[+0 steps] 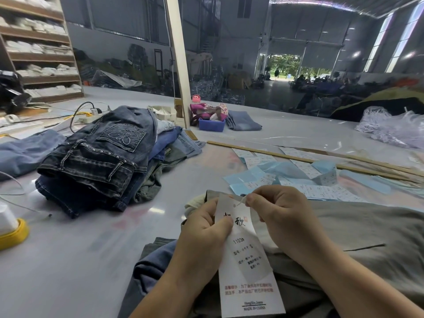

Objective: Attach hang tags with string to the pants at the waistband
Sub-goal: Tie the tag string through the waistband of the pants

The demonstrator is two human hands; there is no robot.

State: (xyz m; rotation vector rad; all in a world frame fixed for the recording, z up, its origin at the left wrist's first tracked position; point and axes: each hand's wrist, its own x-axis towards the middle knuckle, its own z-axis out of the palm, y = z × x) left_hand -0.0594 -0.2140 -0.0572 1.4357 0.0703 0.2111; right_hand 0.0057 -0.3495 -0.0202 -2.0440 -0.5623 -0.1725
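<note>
A long white hang tag point(246, 267) with printed text stands in front of me over grey-green pants point(358, 237) lying on the table. My left hand point(203, 228) pinches the tag's left edge near its top. My right hand point(275, 214) pinches a thin white string point(241, 201) just above the tag's punched hole. The waistband of the pants point(212, 195) peeks out behind my left hand.
A stack of folded dark and blue jeans point(101, 161) lies to the left. Blue and white label sheets point(298, 177) and wooden sticks point(321, 161) spread behind my hands. A yellow-based spool point(11, 228) sits at the left edge, a blue bin point(211, 123) farther back.
</note>
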